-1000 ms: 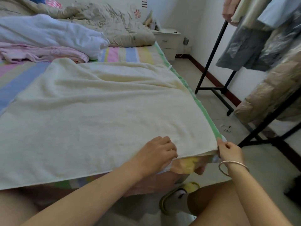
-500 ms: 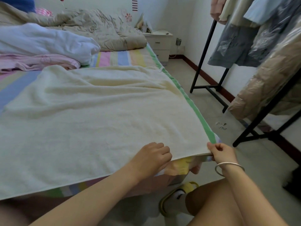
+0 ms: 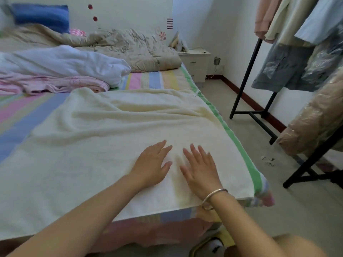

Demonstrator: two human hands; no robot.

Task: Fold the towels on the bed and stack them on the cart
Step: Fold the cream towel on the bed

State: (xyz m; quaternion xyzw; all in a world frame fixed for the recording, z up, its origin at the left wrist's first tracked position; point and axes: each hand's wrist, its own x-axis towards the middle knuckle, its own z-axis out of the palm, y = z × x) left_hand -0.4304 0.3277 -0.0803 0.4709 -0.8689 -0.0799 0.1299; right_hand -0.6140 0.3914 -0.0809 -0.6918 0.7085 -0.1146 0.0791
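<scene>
1. Head view, the towel: a cream towel [image 3: 111, 145] lies spread open across the near end of the bed [image 3: 154, 80]; its near edge runs along the foot of the mattress; its right edge sits just beside the sheet's green stripe; shallow wrinkles cross its far half.
2. Head view, the hands: the left hand [image 3: 150, 164] and right hand [image 3: 199, 171] rest palm-down on the towel, side by side, near its right end; the fingers [image 3: 163, 147] are straight and spread, gripping nothing; a silver bracelet [image 3: 213, 198] circles the right wrist.
3. Head view, the room: a pink cloth [image 3: 55, 84] and a white bundle [image 3: 65, 65] lie just beyond the towel's far left corner; a clothes rack [image 3: 246, 89] stands on the floor to the right; the cart is not in view.
4. Likely trouble: no fold looks made yet; wrinkles left under a fold would make a lumpy stack; a pull toward the foot could drag the towel off the mattress; the far corner may snag the pink cloth when lifted.
</scene>
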